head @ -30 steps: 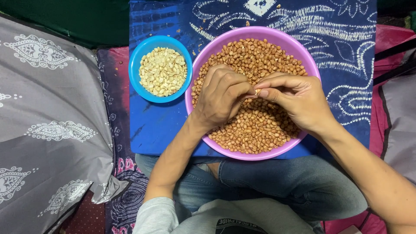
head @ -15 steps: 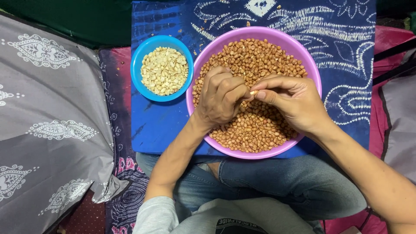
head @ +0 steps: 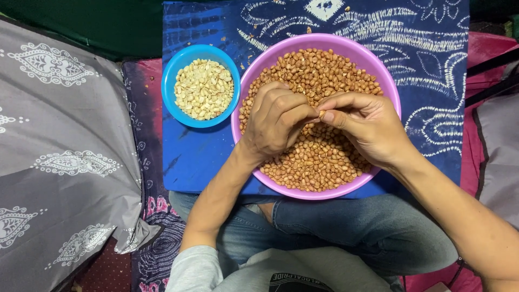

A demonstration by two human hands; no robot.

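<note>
Purple bowl [head: 378, 70]: smooth plastic, slight sheen. Blue bowl [head: 172, 75]: same plastic, glossier rim. Red-skinned peanuts [head: 324, 157]: papery matt skins; peeled peanuts [head: 204, 89]: pale, bare, matt. Blue patterned cloth [head: 432, 48]: matt dyed cotton look, skin flakes on it. Grey printed fabric [head: 59, 140]: soft, smooth weave. Jeans [head: 357, 227]: denim, coarse matt.

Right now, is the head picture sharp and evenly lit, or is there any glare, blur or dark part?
Head view: sharp and evenly lit; peanuts in the purple bowl look crisp, no glare; both hands cast soft shadows; only the top left corner is dark.
</note>
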